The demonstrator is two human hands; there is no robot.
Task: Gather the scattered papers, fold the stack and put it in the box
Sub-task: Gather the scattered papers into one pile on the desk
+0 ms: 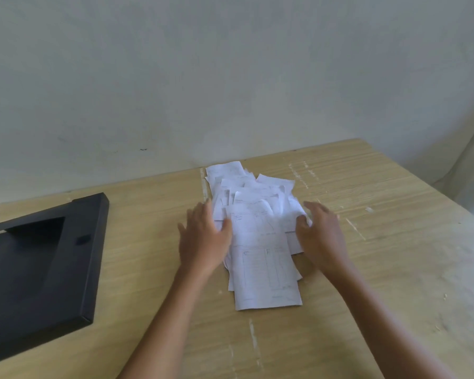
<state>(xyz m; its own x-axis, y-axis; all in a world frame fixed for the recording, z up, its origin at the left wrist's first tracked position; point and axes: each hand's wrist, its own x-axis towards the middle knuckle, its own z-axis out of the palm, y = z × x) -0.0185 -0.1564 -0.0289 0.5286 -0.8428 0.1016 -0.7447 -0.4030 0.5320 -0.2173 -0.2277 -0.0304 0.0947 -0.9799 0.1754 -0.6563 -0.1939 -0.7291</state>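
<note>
Light wood-grain laminate table (381,242): pale, with horizontal grain; whitish scuffs and streaks are scattered over the surface, most of them toward the right side and the near edge. Plain grey-white plastered wall (203,77): set directly behind the table's far edge; a few small dark marks are seen low on it, left of centre.

papers (257,236) piled mid-table (381,242), a hand either side touching them, box (39,269) off left
</note>
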